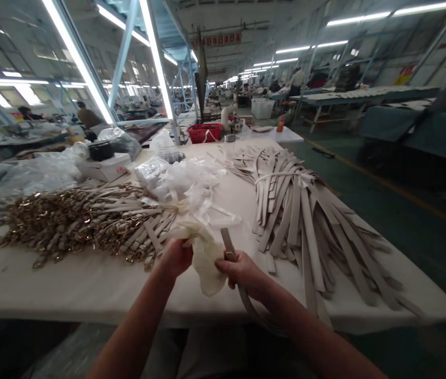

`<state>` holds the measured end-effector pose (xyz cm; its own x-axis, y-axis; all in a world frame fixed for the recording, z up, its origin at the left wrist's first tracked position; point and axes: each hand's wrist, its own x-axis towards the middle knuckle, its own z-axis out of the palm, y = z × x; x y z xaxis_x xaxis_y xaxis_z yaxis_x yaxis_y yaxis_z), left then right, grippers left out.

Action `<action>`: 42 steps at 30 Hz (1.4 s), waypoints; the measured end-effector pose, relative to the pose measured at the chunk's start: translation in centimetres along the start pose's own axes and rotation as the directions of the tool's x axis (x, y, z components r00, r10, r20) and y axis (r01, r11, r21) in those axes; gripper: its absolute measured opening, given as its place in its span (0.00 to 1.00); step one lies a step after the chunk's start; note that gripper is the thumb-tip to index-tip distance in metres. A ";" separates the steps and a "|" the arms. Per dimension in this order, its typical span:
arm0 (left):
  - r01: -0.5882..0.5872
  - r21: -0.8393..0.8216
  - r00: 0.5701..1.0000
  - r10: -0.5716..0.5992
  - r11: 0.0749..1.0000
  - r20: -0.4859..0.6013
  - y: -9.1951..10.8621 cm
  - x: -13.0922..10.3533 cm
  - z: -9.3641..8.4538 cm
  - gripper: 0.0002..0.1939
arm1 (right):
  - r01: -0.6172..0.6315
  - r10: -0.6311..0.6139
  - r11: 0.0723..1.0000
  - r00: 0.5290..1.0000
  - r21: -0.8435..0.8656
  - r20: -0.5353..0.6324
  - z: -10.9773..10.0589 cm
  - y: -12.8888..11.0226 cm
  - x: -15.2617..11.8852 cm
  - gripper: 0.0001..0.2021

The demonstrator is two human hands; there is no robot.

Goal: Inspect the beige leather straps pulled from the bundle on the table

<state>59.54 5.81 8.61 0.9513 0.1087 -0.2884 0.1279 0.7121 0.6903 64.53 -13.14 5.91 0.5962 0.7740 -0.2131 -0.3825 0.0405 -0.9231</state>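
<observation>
Between my two hands hangs a cream-coloured cloth [208,263], thin and crumpled. My left hand [178,257] grips it at its upper left, fingers closed. My right hand [242,271] is closed on a grey-beige strap [246,302], whose short end stands up above the fist while the rest curves down towards the table edge. The right thumb and fingertips also touch the cloth's right side. To the right lies a large bundle of similar straps [286,210], tied round with a band. On the left is a heap of straps with gold-coloured buckles [84,223].
Clear plastic bags [183,179] lie beyond my hands on the pale table [128,295]. A white box [107,168], a red basket [204,133] and an orange bottle [280,124] stand further back. Blue metal posts rise at the left; a walkway runs along the right.
</observation>
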 end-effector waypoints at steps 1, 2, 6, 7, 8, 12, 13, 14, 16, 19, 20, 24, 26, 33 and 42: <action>-0.007 -0.025 1.000 0.006 1.000 -0.021 -0.3 0.1 -0.2 0.15 | -0.006 0.005 0.999 0.999 -0.034 -0.034 0.0 0.3 -0.1 0.22; -0.009 -0.045 0.999 0.008 0.999 -0.036 -0.5 0.1 -0.5 0.19 | -0.017 0.014 0.998 0.998 -0.060 -0.055 -0.2 0.6 -0.1 0.21; -0.002 0.007 0.996 0.003 1.000 -0.084 -1.6 0.0 -1.9 0.21 | -0.041 0.031 0.993 0.995 -0.113 -0.091 -1.1 1.8 -0.5 0.19; -0.017 0.041 0.995 0.021 0.999 -0.099 -1.9 0.0 -2.2 0.18 | -0.045 0.033 0.992 0.995 -0.121 -0.097 -1.2 2.1 -0.6 0.19; -0.033 0.074 0.993 0.042 0.997 -0.112 -2.1 0.0 -2.5 0.15 | -0.047 0.034 0.991 0.994 -0.128 -0.102 -1.4 2.3 -0.7 0.19; -0.083 0.217 0.982 0.117 0.973 -0.146 -2.2 -0.3 -3.4 0.23 | -0.045 0.030 0.984 0.995 -0.171 -0.092 -1.7 2.9 -1.3 0.17; -0.089 0.269 0.979 0.133 0.959 -0.152 -2.1 -0.4 -3.7 0.25 | -0.044 0.027 0.982 0.995 -0.183 -0.094 -1.7 2.9 -1.4 0.16; -0.097 0.325 0.976 0.154 0.941 -0.154 -2.0 -0.5 -4.0 0.26 | -0.045 0.026 0.979 0.995 -0.197 -0.098 -1.7 2.9 -1.6 0.15; -0.125 0.436 0.965 0.211 0.891 -0.156 -1.8 -0.7 -4.7 0.28 | -0.049 0.023 0.973 0.993 -0.226 -0.117 -1.7 3.0 -1.7 0.11; -0.201 0.571 0.919 0.355 0.796 -0.171 -1.4 -0.6 -6.0 0.28 | -0.052 0.017 0.965 0.991 -0.256 -0.136 -1.8 3.1 -1.7 0.08; -0.229 0.604 0.893 0.411 0.763 -0.180 -1.2 -0.6 -6.5 0.28 | -0.052 0.016 0.964 0.990 -0.261 -0.137 -1.9 3.2 -1.7 0.08; -0.295 0.712 0.771 0.599 0.637 -0.216 -0.7 -1.6 -7.8 0.22 | -0.068 0.036 0.962 0.991 -0.263 -0.127 -1.9 3.0 -1.5 0.07; -0.289 0.774 0.729 0.653 0.564 -0.203 -1.1 -3.0 -7.4 0.15 | -0.085 0.050 0.962 0.989 -0.261 -0.137 -1.9 2.9 -1.5 0.07; -0.333 0.863 0.812 0.581 0.379 0.058 -7.3 -7.5 -2.1 0.18 | -0.106 0.071 0.971 0.983 -0.213 -0.167 -1.7 3.0 -1.6 0.21; -0.367 0.728 0.873 0.484 0.579 0.055 -9.5 -6.9 -0.2 0.01 | -0.079 0.053 0.985 0.985 -0.155 -0.165 -1.5 2.3 -2.0 0.21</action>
<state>51.72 -1.53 3.91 0.9082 0.4012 0.1189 -0.0711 -0.1320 0.9887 63.55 -15.55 3.74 0.6834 0.6601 -0.3120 -0.3142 -0.1198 -0.9417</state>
